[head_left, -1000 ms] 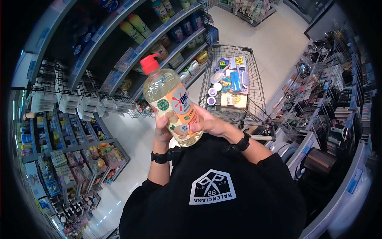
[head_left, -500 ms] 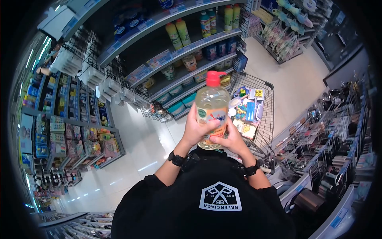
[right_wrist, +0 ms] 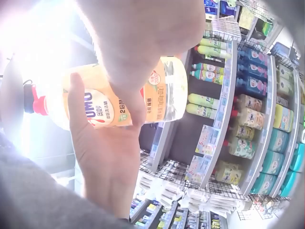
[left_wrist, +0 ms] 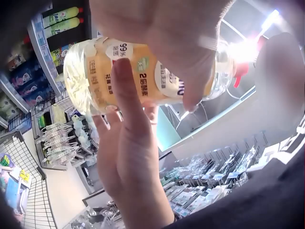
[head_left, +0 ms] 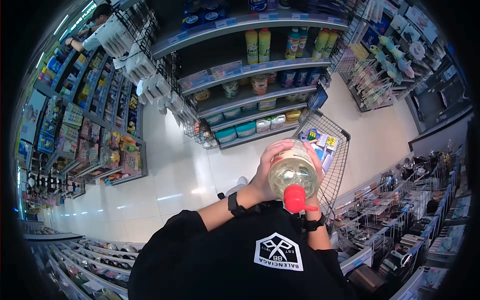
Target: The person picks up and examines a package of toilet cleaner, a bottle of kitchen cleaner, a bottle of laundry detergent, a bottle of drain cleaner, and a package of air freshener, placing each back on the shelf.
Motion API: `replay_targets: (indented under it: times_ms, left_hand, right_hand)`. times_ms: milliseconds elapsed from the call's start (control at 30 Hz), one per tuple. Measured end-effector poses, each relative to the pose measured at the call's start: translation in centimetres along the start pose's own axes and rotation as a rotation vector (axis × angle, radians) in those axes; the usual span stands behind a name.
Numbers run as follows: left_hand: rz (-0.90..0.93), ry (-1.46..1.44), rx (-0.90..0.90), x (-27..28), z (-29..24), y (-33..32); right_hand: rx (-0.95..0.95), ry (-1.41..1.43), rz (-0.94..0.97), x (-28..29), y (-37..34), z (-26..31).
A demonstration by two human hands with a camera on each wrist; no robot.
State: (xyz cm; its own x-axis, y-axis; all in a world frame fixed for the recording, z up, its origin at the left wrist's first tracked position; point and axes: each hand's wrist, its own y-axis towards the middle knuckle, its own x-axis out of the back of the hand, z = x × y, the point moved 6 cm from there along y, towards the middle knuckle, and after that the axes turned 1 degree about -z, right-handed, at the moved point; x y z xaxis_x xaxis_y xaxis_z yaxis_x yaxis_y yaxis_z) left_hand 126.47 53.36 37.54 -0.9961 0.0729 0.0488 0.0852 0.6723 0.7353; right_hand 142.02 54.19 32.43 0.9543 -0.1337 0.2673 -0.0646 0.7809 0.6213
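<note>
A shop; shelves [head_left: 280,65] at the head view's upper centre bear rows of matching bottles [head_left: 257,46] and price labels [head_left: 267,17]; a wire shopping trolley [head_left: 334,124] stands right of centre; packaged goods [head_left: 385,210] crowd the lower right.

The bottle [head_left: 280,176] has tipped, its red cap [head_left: 294,197] now toward the black shirt [head_left: 215,257].
</note>
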Motion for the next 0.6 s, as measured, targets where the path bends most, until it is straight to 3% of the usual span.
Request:
replay_targets:
  times_ms: [33,100,200,367,433,500,533,567,600]
  left_hand:
    - [-0.034,0.061,-0.048,-0.1,-0.2,0.1]
    - [-0.036,0.038,-0.068,0.1,-0.3,0.5]
    - [0.065,0.096,-0.12,0.0,-0.9,1.0]
    - [0.127,0.216,-0.2,0.5,-1.4,1.3]
    - [0.116,0.205,-0.256,0.5,-1.7,1.2]
    - [0.033,-0.026,-0.06,1.0,-1.2,1.4]
    - [-0.086,-0.032,0.109,1.2,-0.8,1.0]
    - [-0.081,-0.034,0.113,1.5,-1.1,1.2]
    - [-0.105,-0.162,0.306,2.3,-0.2,1.1]
  right_hand:
    - [0.113,-0.052,-0.088,0.5,0.2,0.1]
    - [0.151,-0.012,-0.144,0.9,0.6,-0.5]
    - [0.312,-0.269,-0.283,1.6,1.8,1.5]
    - [0.36,-0.314,-0.259,1.7,1.9,2.5]
    - [0.226,-0.184,-0.12,1.1,1.1,1.3]
    - [0.049,-0.011,0.069,0.8,0.7,2.7]
    - [-0.045,0.02,0.056,0.3,0.0,2.7]
    - [-0.141,0.052,0.043,0.0,-0.6,2.4]
    - [-0.148,0.051,0.037,0.1,-0.9,1.9]
